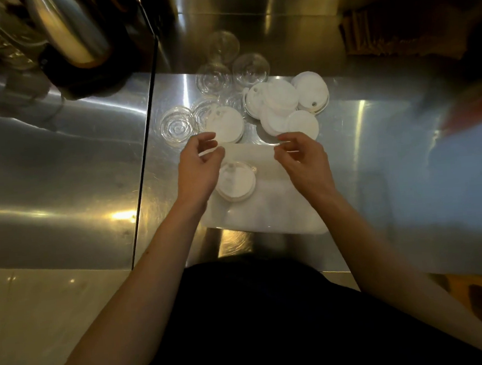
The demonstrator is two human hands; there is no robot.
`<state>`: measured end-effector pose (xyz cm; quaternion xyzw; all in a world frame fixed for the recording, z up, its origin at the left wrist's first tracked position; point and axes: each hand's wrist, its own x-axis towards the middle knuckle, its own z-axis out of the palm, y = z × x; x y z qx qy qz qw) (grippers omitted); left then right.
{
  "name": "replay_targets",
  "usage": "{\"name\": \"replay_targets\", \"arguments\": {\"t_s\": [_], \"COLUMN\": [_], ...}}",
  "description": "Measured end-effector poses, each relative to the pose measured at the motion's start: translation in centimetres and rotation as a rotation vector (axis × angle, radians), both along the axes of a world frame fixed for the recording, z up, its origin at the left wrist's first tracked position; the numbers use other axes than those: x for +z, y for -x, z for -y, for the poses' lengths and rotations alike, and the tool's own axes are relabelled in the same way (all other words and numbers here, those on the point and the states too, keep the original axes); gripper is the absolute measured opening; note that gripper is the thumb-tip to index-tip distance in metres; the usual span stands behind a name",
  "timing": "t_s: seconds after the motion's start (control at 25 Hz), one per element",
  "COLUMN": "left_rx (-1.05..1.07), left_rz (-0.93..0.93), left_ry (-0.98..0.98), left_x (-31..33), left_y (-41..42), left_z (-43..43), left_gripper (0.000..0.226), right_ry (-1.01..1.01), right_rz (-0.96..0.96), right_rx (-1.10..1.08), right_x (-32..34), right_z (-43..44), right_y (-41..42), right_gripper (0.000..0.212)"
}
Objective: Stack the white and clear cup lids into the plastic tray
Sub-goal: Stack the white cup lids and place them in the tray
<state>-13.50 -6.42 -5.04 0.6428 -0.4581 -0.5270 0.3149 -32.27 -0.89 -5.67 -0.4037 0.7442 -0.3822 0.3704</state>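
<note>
Steel counter (374, 144) | frosted tray (267, 211) holds round white lid (235, 184) | left hand (200, 169), right hand (305, 162): fingers loosely curled, empty

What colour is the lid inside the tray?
The lid is white; head view.

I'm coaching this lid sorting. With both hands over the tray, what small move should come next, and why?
Probably reach the left hand forward to the nearest white lid, just beyond the tray. Only a single lid lies in it, the other lids are still loose on the counter, and that hand is already closest.
</note>
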Motion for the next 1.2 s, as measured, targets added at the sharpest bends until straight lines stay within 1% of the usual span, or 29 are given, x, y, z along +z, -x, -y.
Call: {"name": "replay_targets", "arguments": {"t_s": [0.12, 0.24, 0.4, 0.48, 0.56, 0.64, 0.68, 0.76, 0.88, 1.0, 1.04, 1.12, 1.2], "left_rx": [-0.033, -0.117, -0.276, -0.343, -0.404, -0.43, -0.431, -0.421, -0.401, -0.364, -0.338, -0.294, -0.28], "left_rz": [0.083, 0.214, 0.401, 0.483, 0.596, 0.706, 0.733, 0.734, 0.688, 0.591, 0.542, 0.453, 0.424], "left_ry": [0.059, 0.062, -0.05, -0.074, -0.075, -0.069, -0.07, -0.078, -0.073, -0.061, -0.064, -0.067, -0.034], "left_x": [-0.4, -1.5, -4.2, -4.9, -5.2, -5.5, -5.6, -5.9, -6.0, -5.8, -5.7, -5.2, -4.8], "left_y": [0.2, 0.6, 1.0, 1.5, 2.2, 2.7, 2.9, 3.0, 2.8, 2.4, 2.2, 1.9, 1.8], "left_z": [3.6, 7.1, 10.4, 11.1, 11.7, 12.0, 12.1, 12.2, 12.4, 12.2, 12.1, 11.8, 11.5], "left_gripper": [0.032, 0.04, 0.066, 0.075, 0.08, 0.083, 0.084, 0.086, 0.089, 0.078, 0.074, 0.07, 0.066], "right_ry": [0.043, 0.02, -0.103, -0.165, -0.24, -0.333, -0.369, -0.402, -0.422, -0.463, -0.46, -0.42, -0.361], "right_rz": [-0.072, -0.119, -0.161, -0.203, -0.244, -0.226, -0.213, -0.201, -0.142, -0.07, -0.022, 0.143, 0.319], "right_rx": [-0.02, -0.049, -0.038, -0.018, -0.003, 0.009, 0.018, 0.041, 0.037, 0.001, -0.021, -0.091, -0.147], "right_x": [0.7, 0.7, -0.5, -1.6, -3.0, -4.1, -4.6, -5.1, -5.3, -5.6, -5.9, -6.0, -5.4], "right_z": [1.2, 2.7, 4.8, 5.6, 6.3, 6.8, 6.9, 7.0, 7.1, 6.8, 6.7, 6.1, 5.5], "right_y": [1.4, 3.1, 5.7, 7.0, 8.3, 9.3, 9.6, 10.0, 10.0, 10.2, 10.3, 10.6, 10.6], "right_gripper": [0.026, 0.028, 0.038, 0.044, 0.053, 0.065, 0.069, 0.075, 0.072, 0.066, 0.06, 0.044, 0.034]}}
